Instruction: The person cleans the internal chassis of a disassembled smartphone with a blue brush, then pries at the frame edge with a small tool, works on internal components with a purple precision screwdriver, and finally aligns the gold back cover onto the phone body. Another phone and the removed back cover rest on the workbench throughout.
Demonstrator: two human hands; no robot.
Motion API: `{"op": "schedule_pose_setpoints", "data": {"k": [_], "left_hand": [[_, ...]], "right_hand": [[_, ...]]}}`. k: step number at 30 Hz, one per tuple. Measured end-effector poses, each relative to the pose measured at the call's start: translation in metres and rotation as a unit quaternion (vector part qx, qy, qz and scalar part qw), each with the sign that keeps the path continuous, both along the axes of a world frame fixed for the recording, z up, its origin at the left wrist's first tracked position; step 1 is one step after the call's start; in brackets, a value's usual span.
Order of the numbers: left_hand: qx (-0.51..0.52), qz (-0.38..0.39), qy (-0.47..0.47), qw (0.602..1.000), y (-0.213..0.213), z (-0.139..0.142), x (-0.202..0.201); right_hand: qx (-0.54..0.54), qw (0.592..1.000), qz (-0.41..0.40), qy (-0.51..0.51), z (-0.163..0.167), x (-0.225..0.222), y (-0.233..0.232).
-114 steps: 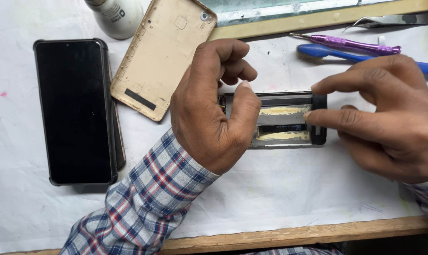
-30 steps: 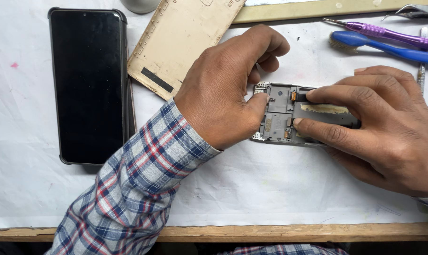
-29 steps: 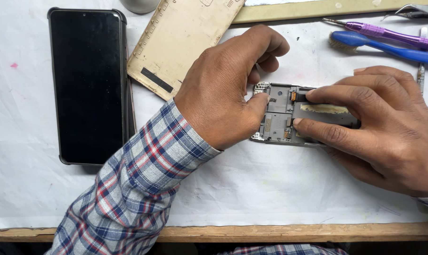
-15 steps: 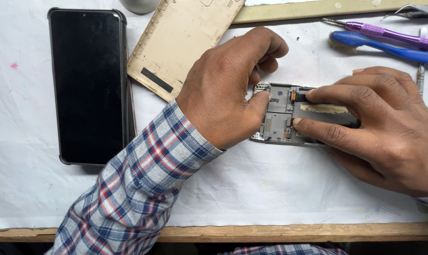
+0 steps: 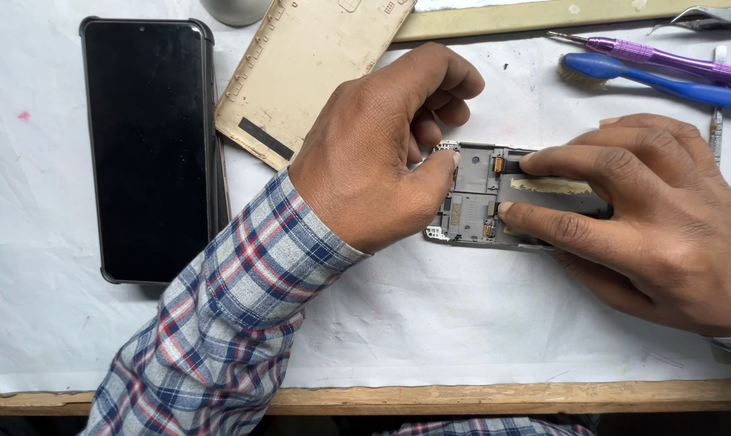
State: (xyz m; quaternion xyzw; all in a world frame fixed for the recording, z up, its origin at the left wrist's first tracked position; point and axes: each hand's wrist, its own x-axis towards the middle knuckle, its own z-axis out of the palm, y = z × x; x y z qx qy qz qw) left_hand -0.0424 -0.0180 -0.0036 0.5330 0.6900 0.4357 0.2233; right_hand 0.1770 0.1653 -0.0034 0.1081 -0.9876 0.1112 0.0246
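The opened phone frame point(image 5: 482, 198) lies flat on the desk point(image 5: 430, 323) at centre, long axis running 9 to 3 o'clock; the left hand point(image 5: 373, 153) pinches its 9 o'clock end, fingers narrow on the edge; the right hand point(image 5: 648, 218) covers the 3 o'clock half, two fingers point(image 5: 559, 230) pressing on its grey interior; both hands touch it equally. Against the frame half a second earlier, nothing has shifted; the black phone point(image 5: 151, 149) sits at 9 o'clock.

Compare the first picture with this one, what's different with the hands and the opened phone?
Both the left hand and right hand hold the opened phone frame as before, but its circuit-board end now shows; earlier only two yellowish strips showed between the hands. The view shifted slightly. The black phone, gold back cover, purple tool and blue brush stayed put.
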Motion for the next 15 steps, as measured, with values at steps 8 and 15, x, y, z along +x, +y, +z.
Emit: {"op": "schedule_pose_setpoints", "data": {"k": [8, 15], "left_hand": [[0.000, -0.007, -0.010, 1.000, -0.0014, 0.0016, -0.0009], [-0.042, -0.034, 0.006, 0.999, -0.0020, 0.0067, -0.0021]], "right_hand": [[-0.001, 1.000, 0.000, -0.005, -0.0024, 0.0014, 0.0008], [0.001, 1.000, 0.000, 0.003, -0.0029, 0.0020, 0.0007]]}}
